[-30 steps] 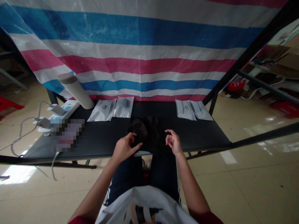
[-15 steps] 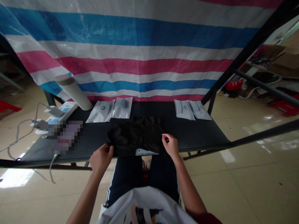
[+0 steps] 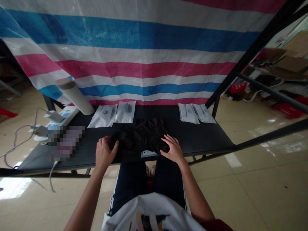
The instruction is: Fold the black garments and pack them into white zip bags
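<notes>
A bunched, shiny black cloth (image 3: 139,134) lies on the black table in front of me. My left hand (image 3: 105,153) grips its left end, thumb on the near side and fingers around the outer edge. At the right end, my right hand (image 3: 173,149) has cloth between thumb and curved fingers. A flat whitish piece (image 3: 148,154) with a small hole sticks out from under the cloth at the near edge; the rest of it is hidden.
Two white pouches (image 3: 102,116) lie behind at left, and two more printed pouches (image 3: 189,113) at right. A tall pale bottle (image 3: 75,98), a power strip (image 3: 68,113) with chargers and a blurred phone (image 3: 69,141) occupy the table's left side. Striped sheeting (image 3: 141,69) hangs behind.
Both hands have gone from pinching the cloth's near corners to holding its two ends with wider grips. The cloth is drawn in a little, especially at its near right corner.
</notes>
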Motion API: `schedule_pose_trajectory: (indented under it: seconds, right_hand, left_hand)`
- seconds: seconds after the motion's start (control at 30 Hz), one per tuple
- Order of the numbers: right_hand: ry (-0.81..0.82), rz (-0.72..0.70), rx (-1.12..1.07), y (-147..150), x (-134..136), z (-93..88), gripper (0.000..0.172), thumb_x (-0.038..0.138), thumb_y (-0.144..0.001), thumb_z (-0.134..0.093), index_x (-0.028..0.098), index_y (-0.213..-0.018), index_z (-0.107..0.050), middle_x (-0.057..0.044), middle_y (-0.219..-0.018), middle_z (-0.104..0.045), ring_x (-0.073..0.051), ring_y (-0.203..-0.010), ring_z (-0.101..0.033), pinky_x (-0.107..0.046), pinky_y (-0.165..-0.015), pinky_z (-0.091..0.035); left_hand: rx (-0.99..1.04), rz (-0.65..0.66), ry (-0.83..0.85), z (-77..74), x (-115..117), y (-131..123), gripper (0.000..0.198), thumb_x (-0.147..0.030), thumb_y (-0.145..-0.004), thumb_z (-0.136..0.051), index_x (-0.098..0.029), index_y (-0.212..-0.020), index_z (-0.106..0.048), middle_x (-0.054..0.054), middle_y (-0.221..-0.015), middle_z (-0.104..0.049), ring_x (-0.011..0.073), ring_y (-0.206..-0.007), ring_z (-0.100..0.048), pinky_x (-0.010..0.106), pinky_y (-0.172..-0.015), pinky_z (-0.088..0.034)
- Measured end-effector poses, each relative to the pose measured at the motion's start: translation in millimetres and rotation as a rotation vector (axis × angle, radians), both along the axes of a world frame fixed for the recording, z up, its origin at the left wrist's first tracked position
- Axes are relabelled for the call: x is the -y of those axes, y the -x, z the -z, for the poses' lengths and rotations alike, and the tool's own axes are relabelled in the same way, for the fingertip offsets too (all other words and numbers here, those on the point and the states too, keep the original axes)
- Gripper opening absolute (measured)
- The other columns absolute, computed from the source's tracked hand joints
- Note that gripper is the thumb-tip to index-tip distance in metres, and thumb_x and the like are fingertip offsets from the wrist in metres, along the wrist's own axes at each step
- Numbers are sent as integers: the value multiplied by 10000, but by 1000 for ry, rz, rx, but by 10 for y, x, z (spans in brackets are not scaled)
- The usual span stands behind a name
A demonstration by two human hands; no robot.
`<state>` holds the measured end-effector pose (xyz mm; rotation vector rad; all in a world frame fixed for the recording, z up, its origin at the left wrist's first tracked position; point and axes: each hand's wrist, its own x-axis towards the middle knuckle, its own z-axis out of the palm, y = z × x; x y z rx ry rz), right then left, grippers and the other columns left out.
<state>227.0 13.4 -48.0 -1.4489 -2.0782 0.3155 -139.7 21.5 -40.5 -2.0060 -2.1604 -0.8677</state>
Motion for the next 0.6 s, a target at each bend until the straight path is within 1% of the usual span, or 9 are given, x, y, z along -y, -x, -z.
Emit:
schedule_pose_trajectory:
  seconds: [0.1,0.17,0.23,0.33,0.43,0.5,0.6]
  right_hand:
    - [-21,46,-95,-3,5,6,473,395,-743,-710,237,-1185,-654,-93,-1278,-647,-273,-1210,-574,-489,-1086,-371]
    - [-33,79,-159,-4,5,10,407,380,-764,-698,236,-1143,-671,-81,-1185,-692,-254,-1134,-616,-453,-1047,-422]
    - [-43,98,-194,1,3,8,368,358,-778,-685,233,-1125,-679,-77,-1141,-705,-248,-1099,-630,-433,-1014,-454]
    - [-55,107,-202,16,0,9,348,326,-780,-675,231,-1114,-685,-77,-1132,-707,-252,-1101,-628,-433,-1010,-461]
    - [-35,122,-223,12,-5,34,328,326,-788,-663,237,-1102,-693,-78,-1132,-707,-261,-1111,-625,-448,-1019,-460]
    - [-10,152,-280,-10,-10,63,311,345,-798,-654,236,-1085,-700,-81,-1127,-708,-263,-1096,-635,-451,-1006,-474]
    - [-2,189,-388,-53,-20,109,294,366,-823,-633,223,-1071,-701,-90,-1126,-706,-256,-1086,-644,-432,-978,-501]
  left_hand:
    - [-71,103,111,64,-199,137,570,-572,-876,-440,-135,-1234,-518,155,-1133,-580,324,-1040,-549,436,-894,-452]
    - [-135,109,171,103,-300,236,561,-581,-868,-436,-157,-1213,-561,150,-1164,-576,339,-1057,-534,448,-874,-455]
    - [-169,96,180,128,-353,305,546,-590,-860,-443,-173,-1172,-606,145,-1183,-571,341,-1071,-520,449,-884,-450]
    - [-180,60,150,131,-337,302,532,-579,-867,-445,-175,-1165,-621,140,-1186,-572,337,-1100,-502,442,-918,-436]
    - [-212,0,148,103,-267,206,543,-550,-885,-432,-151,-1215,-595,167,-1238,-549,363,-1171,-461,465,-931,-426]
    - [-216,-21,143,83,-232,146,556,-535,-886,-438,-139,-1254,-570,183,-1271,-529,369,-1220,-433,481,-960,-409]
    - [-195,-16,139,72,-217,114,557,-518,-888,-448,-144,-1289,-548,182,-1296,-519,356,-1268,-411,480,-1005,-385]
